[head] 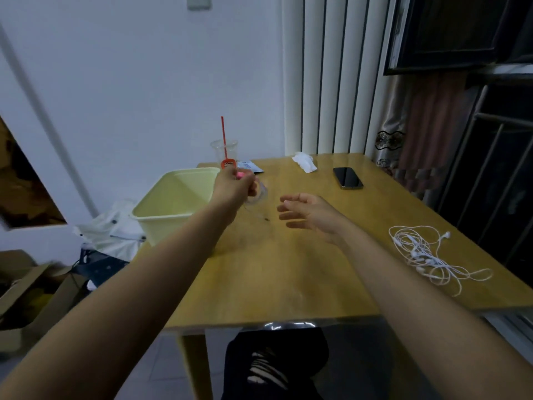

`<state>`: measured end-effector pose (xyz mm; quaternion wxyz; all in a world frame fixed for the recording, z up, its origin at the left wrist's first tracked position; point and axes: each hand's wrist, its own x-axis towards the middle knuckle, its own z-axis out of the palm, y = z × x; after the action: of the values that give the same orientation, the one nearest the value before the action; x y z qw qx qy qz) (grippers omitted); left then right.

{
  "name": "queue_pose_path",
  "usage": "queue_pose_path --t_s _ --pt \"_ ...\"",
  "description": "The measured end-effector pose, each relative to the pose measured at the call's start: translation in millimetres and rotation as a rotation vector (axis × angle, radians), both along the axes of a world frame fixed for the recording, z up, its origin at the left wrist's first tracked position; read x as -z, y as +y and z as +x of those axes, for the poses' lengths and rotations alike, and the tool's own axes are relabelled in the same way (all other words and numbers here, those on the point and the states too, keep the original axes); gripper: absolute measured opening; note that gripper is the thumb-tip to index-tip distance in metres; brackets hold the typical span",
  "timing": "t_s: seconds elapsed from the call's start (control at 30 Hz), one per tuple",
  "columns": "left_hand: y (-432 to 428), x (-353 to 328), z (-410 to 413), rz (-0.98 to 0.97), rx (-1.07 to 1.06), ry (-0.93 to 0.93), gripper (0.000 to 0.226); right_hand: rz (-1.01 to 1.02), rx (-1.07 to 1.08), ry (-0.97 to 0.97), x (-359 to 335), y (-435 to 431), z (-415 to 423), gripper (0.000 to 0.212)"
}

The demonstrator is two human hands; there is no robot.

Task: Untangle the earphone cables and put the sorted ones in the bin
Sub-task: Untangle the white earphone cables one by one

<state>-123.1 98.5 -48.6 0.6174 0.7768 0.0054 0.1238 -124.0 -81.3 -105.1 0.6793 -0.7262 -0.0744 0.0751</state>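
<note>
No writing can be read: the orange label on the clear cup (224, 151) and the print on the blue-and-white packet (251, 166) are too blurred. One pale yellow bin (173, 217) stands at the left edge of the bench (288, 284); the part of its inside that shows holds nothing. Just behind the bin's far right corner stands the one cup, with one red straw (222, 131) upright in it. I cannot tell whether the cup holds any drink.

The left hand (233, 187) is at that same corner of the bin, its fingers (253, 192) curled round a blurred loop of pale cable (259, 197), with something pink at the top of the grip. The right hand (310, 213) hovers further right of the bin, fingers (288, 207) spread and loose, holding nothing.

Well to the right of the bin, one tangle of white earphones (427, 255) lies on the bench; the sets in it cannot be counted. One dark phone (347, 178) and one crumpled tissue (304, 161) lie right of the bin, toward the back.
</note>
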Motion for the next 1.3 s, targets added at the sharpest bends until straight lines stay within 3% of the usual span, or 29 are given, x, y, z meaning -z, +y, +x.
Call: queue_pose_path --t_s 0.1,0.2,0.27,0.37,0.43,0.57,0.67,0.77,0.87,0.97,1.1,1.2,1.3 --pt "29.7 -15.9 7.5 0.042 -0.243 -0.260 0.004 -0.072 -0.064 0.039 3.6 16.9 2.9 0.026" --pt "61.8 -19.3 16.1 0.348 -0.390 -0.335 0.015 -0.098 -0.111 0.050 3.8 33.2 4.4 0.024" --pt "81.4 -12.4 24.2 0.740 -0.371 -0.104 0.029 -0.127 -0.139 0.057 4.9 38.8 5.5 0.022" --pt "97.4 2.3 27.1 1.241 -0.156 0.393 0.043 -0.221 -0.181 0.065 7.0 36.3 7.6 0.020" --pt "99.4 10.7 29.6 1.383 -0.150 0.432 0.046 -0.279 -0.175 0.070 8.7 29.8 9.0 0.023" --pt "70.8 9.9 34.1 1.365 -0.297 -0.125 0.031 -0.355 -0.085 0.071 14.2 7.6 10.3 0.023" --pt "26.6 8.6 32.9 1.192 -0.144 -0.420 0.025 -0.440 0.010 0.059 19.1 -12.8 10.4 0.021" --pt "-25.0 29.6 33.4 1.044 0.148 -0.340 0.022 -0.513 0.167 0.062 29.2 -45.6 7.2 0.013" --pt "-70.4 61.9 38.8 1.074 0.398 -0.158 0.022 -0.580 0.313 0.066 41.6 -83.3 -0.6 0.014" --pt "-104.5 89.8 44.7 1.143 0.567 -0.078 0.040 -0.690 0.391 0.063 55.1 -108.9 -4.3 0.019" --pt "-148.1 108.8 60.4 1.136 0.586 -0.118 0.056 -0.709 0.349 0.035 71.8 -120.9 1.5 0.008" --pt "-171.1 118.7 70.6 1.204 0.599 -0.057 0.044 -0.776 0.310 0.040 73.8 -123.8 9.7 0.009" --pt "-176.6 123.7 80.3 1.182 0.463 -0.087 0.025 -0.684 0.315 0.058 72.4 -132.5 17.1 0.012"
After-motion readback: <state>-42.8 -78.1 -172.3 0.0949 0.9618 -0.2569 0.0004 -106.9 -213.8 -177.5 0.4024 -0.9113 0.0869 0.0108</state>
